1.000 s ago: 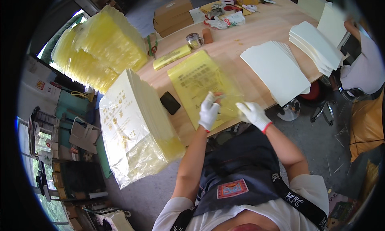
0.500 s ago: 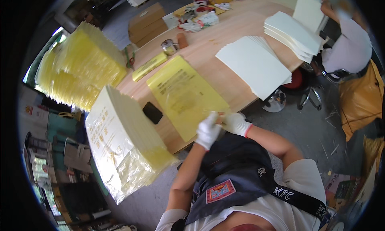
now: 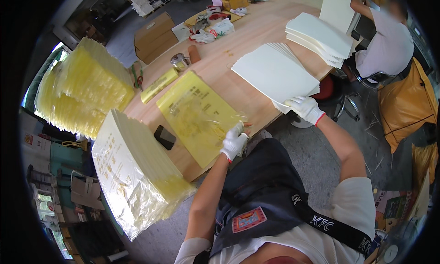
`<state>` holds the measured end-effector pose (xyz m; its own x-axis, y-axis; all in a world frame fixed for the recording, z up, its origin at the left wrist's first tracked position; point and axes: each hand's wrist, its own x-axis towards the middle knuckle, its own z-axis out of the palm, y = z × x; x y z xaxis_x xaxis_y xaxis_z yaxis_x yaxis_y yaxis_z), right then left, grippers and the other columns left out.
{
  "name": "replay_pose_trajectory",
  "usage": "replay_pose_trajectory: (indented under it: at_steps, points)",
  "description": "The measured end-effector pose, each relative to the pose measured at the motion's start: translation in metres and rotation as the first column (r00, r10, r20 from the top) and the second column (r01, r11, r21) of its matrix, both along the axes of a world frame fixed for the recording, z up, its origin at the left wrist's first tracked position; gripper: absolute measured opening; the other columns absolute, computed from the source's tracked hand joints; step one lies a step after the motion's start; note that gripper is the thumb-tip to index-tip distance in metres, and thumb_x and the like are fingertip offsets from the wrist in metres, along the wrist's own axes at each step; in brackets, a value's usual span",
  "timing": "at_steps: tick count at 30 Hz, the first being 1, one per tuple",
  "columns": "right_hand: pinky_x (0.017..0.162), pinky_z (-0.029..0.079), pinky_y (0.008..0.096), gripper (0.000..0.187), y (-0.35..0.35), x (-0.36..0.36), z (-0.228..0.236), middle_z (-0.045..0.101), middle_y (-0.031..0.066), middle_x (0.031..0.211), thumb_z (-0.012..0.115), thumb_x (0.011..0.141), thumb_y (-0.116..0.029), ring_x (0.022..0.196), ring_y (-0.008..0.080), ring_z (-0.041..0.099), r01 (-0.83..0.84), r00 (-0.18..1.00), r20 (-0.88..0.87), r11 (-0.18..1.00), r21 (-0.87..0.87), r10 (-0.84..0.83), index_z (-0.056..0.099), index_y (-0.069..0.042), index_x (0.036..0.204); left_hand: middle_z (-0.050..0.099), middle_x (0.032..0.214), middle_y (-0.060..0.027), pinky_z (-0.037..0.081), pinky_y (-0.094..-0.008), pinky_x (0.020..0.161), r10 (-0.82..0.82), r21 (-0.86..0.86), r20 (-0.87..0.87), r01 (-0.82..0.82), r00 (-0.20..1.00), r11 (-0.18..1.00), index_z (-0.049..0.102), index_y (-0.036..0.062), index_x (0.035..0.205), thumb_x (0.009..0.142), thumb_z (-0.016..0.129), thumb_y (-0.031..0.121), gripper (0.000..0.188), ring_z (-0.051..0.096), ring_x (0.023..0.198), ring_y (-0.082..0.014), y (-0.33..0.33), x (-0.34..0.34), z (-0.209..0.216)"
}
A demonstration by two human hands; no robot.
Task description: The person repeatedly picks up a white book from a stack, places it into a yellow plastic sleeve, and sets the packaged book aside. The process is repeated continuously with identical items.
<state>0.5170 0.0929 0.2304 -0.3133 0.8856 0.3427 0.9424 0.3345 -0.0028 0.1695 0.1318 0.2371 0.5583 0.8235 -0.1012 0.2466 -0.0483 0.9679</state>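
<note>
My left hand (image 3: 234,141), in a white glove with bare fingertips, pinches the near right corner of a clear-yellow printed plastic bag (image 3: 197,113) lying on a yellow pile. To the right, my right hand (image 3: 306,109), also gloved, grips the near corner of a white sheet (image 3: 280,105) by the fanned stack of white sheets (image 3: 275,74). The fingertips under that corner are hidden. A thick upright bundle of plastic-wrapped white sheets (image 3: 133,168) stands to the left of the yellow pile.
A black phone (image 3: 165,137) lies between the bundle and bag. Beyond are a yellow roll (image 3: 159,85), scissors (image 3: 138,76), a tape roll (image 3: 179,61) and a tall yellow bag stack (image 3: 85,83). A seated person (image 3: 385,39) handles white boards at the far right, beside more sheets (image 3: 321,37).
My right hand has left my left hand and moved right to the white sheets' near corner. My left hand stays at the yellow bag's edge. The whole view has shifted slightly.
</note>
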Motion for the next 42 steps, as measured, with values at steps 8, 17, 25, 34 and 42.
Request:
replay_pose_trajectory:
  at_steps: [8,17,25,34,42]
  points:
    - [0.085,0.051,0.0397,0.032,-0.07,-0.167,0.059,0.067,0.0068,0.088,0.072,0.078,-0.037,0.087,0.0268,0.066,-0.273,0.884,-0.386,0.961,0.035,0.266,0.066,-0.012,0.098,0.06,0.119,-0.0131,0.05,-0.0324,0.084,0.287,-0.644,0.17,-0.114,0.943,0.757,0.05,-0.0012,0.13,0.094,0.056,0.024,0.044,0.059,0.1,-0.0209,0.002,0.012,-0.072]
    - [0.101,0.043,0.0344,0.054,-0.051,-0.129,-0.041,0.058,0.0126,0.127,0.065,0.091,-0.029,0.118,0.021,0.054,-0.488,-0.4,-0.775,0.83,-0.272,-0.489,0.049,0.001,0.133,0.059,0.123,-0.0263,0.049,-0.0382,0.091,-0.014,0.108,-0.47,0.073,0.883,0.992,0.027,-0.0017,0.147,0.081,0.061,0.018,0.077,0.064,0.101,-0.0365,-0.024,-0.033,0.012]
    - [0.06,0.045,0.0336,0.039,-0.051,-0.169,-0.026,0.063,0.0107,0.071,0.068,0.087,-0.042,0.061,0.0178,0.057,0.166,0.309,-0.825,0.881,-0.443,-0.473,0.066,-0.003,0.083,0.048,0.133,-0.0298,0.049,-0.0408,0.09,-0.118,0.364,-0.49,0.326,0.864,0.872,0.019,-0.0006,0.151,0.079,0.069,0.023,0.091,0.063,0.104,-0.037,-0.066,-0.001,0.03]
    - [0.051,0.05,0.0365,0.019,-0.06,-0.148,0.121,0.062,0.0024,0.078,0.066,0.081,-0.035,0.064,0.0216,0.061,-0.398,0.917,0.018,0.917,0.028,0.398,0.065,-0.016,0.078,0.043,0.147,-0.0148,0.05,-0.0366,0.092,0.179,-0.154,0.577,-0.109,0.797,0.982,0.024,0.0061,0.152,0.096,0.053,0.023,0.065,0.061,0.105,-0.0222,-0.025,-0.146,0.168]
    - [0.071,0.051,0.0402,0.032,-0.007,-0.193,0.067,0.068,0.0172,0.082,0.064,0.086,-0.039,0.074,0.0341,0.066,-0.626,0.459,-0.802,0.501,-0.598,-0.383,0.07,-0.008,0.093,0.066,0.113,-0.0186,0.05,-0.031,0.084,0.188,-0.006,-0.056,-0.189,0.981,0.982,0.05,0.0055,0.138,0.09,0.059,0.01,0.049,0.067,0.093,-0.024,-0.152,-0.088,0.097]
